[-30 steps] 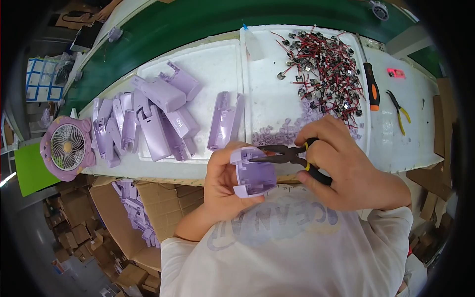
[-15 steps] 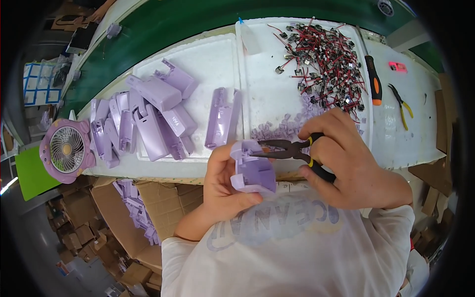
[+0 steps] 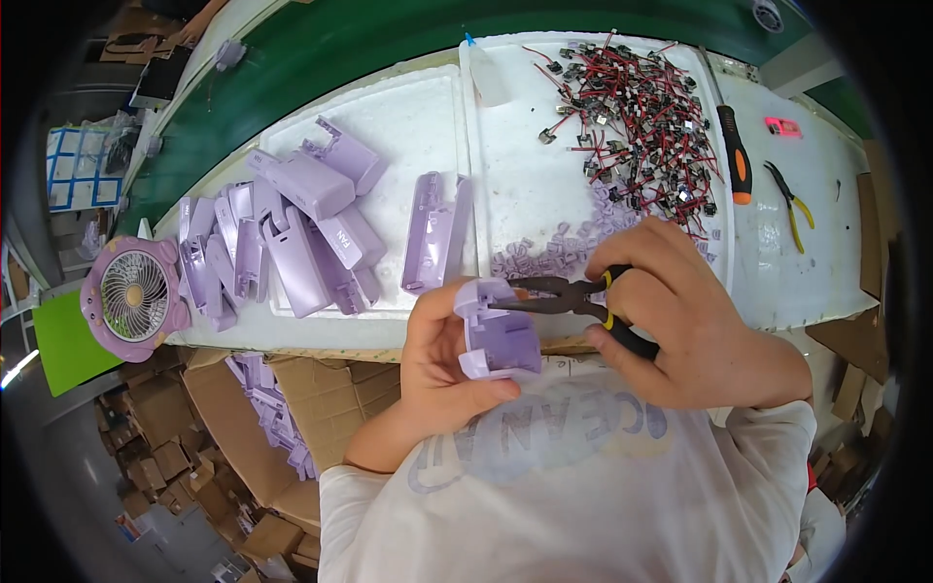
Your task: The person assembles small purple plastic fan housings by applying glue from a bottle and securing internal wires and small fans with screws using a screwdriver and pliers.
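Observation:
My left hand (image 3: 432, 364) is closed round a lavender plastic housing (image 3: 505, 345), held at the table's front edge with its hollow side showing. In my right hand (image 3: 666, 316) is a pair of pliers (image 3: 554, 294) with dark jaws and black-and-yellow handles. The jaw tips reach the housing's upper edge; whether they grip anything there is too small to tell. Beyond my hands lies one more lavender housing (image 3: 434, 233) on a white foam tray (image 3: 389, 107). Small lavender plastic pieces (image 3: 554, 251) are scattered past the pliers.
Several lavender housings (image 3: 311, 185) are heaped at left, near a small fan (image 3: 134, 298). Small connectors with red and black wires (image 3: 641, 126) form a pile at the back right. Further right lie a screwdriver (image 3: 736, 155) and other pliers (image 3: 789, 206). A cardboard box (image 3: 330, 398) stands below the table edge.
Both hands stay nearly in place. The housing and the plier jaws have shifted only very slightly; my grip on each is the same.

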`<state>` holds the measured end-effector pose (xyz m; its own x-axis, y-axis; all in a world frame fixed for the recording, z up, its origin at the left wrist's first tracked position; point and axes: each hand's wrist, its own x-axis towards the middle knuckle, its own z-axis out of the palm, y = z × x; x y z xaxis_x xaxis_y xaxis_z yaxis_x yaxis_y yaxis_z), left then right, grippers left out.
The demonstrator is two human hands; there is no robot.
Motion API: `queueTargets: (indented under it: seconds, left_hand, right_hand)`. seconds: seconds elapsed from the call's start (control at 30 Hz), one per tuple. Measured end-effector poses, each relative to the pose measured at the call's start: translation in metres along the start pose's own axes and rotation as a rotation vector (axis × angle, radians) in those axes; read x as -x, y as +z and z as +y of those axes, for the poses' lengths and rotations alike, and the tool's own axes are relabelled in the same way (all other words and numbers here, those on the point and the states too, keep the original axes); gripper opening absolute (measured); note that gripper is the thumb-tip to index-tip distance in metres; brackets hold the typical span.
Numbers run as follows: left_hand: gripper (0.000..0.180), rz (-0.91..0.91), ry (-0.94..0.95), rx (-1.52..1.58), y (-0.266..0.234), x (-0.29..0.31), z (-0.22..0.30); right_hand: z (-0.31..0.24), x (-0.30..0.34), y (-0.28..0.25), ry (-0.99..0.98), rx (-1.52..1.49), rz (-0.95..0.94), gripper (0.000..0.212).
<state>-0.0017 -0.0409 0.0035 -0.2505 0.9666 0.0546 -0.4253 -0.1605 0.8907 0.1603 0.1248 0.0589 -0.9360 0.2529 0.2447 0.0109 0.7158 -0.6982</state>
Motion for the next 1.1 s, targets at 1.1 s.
queueTargets:
  seconds: [1.1]
  left_hand:
    - [0.073,-0.049,-0.011,-0.056,0.001,0.002,0.005]
  right_hand:
    - [0.005,-0.001,-0.004,-0.142,0.182,0.094,0.060]
